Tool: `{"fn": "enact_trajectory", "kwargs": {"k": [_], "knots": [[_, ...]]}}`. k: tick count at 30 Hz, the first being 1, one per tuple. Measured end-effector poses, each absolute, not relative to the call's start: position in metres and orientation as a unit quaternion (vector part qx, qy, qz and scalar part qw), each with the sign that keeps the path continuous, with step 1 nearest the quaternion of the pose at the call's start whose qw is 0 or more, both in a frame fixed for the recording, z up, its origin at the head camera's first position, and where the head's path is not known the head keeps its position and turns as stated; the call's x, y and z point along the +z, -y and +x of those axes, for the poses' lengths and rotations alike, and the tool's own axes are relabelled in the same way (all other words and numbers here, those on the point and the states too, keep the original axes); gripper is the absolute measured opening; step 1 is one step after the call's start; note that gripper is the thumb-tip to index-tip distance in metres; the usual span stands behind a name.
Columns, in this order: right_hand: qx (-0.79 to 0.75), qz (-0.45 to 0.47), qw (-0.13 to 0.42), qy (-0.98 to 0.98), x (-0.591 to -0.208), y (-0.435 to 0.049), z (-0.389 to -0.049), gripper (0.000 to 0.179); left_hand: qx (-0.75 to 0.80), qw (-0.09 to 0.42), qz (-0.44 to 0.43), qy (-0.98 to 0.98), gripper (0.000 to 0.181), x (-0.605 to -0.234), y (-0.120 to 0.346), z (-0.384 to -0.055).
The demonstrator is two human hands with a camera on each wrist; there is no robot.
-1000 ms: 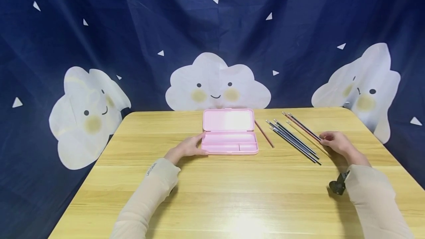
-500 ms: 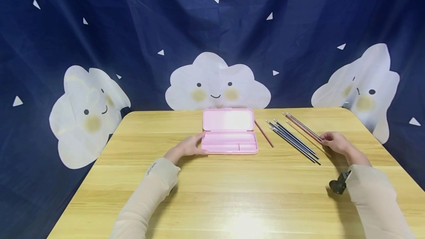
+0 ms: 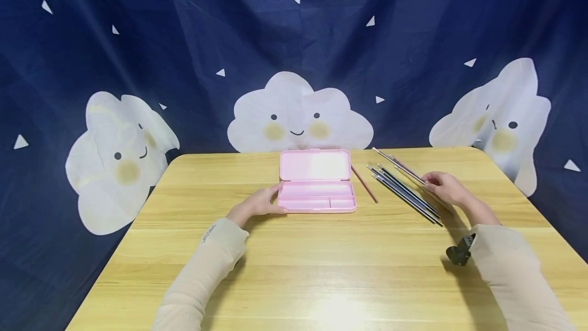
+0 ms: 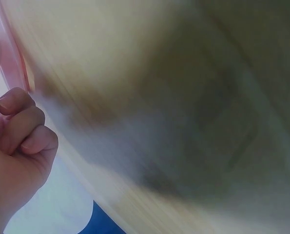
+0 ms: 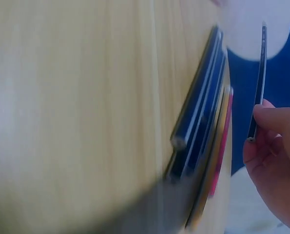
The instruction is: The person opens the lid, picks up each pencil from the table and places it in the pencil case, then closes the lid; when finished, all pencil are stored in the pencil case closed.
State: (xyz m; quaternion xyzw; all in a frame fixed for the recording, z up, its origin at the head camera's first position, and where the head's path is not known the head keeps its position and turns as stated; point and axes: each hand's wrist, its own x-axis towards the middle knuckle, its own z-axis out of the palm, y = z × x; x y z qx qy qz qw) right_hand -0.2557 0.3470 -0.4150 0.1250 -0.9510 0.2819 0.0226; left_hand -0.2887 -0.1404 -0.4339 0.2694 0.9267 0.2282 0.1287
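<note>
A pink pencil case (image 3: 317,189) lies with its lid (image 3: 314,165) raised at the far middle of the table, its compartments bare. My left hand (image 3: 258,203) grips the case's left end, thumb at the near corner and index finger along the side. In the left wrist view its other fingers (image 4: 28,122) are curled. My right hand (image 3: 444,188) pinches a dark pencil (image 5: 262,63) near its lower end, holding it above the table and tilted. Under it lie several dark pencils (image 5: 196,107), a yellow pencil (image 5: 203,190) and a red pencil (image 5: 222,146).
A reddish pencil (image 3: 364,184) lies just right of the case. The wooden table (image 3: 294,269) ends at a dark blue curtain (image 3: 193,24) with white clouds. A small black device (image 3: 459,252) sits at the right wrist.
My right hand has lifted the dark pencil from beside the red one and moved it left, over the other pencils. The left hand and the case stay put.
</note>
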Motion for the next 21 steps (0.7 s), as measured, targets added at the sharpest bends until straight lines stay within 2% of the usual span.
{"fn": "enact_trajectory", "kwargs": {"k": [11,21], "knots": [[0.329,0.237,0.065,0.912,-0.416,-0.295,-0.261,0.010,0.228,0.133,0.269,-0.926,0.088,-0.436,0.141,-0.291],[0.324,0.279,0.043,0.903,-0.424,-0.250,-0.270,0.009,0.220,0.143,0.256,-0.930,0.089,-0.435,0.140,-0.291]]}}
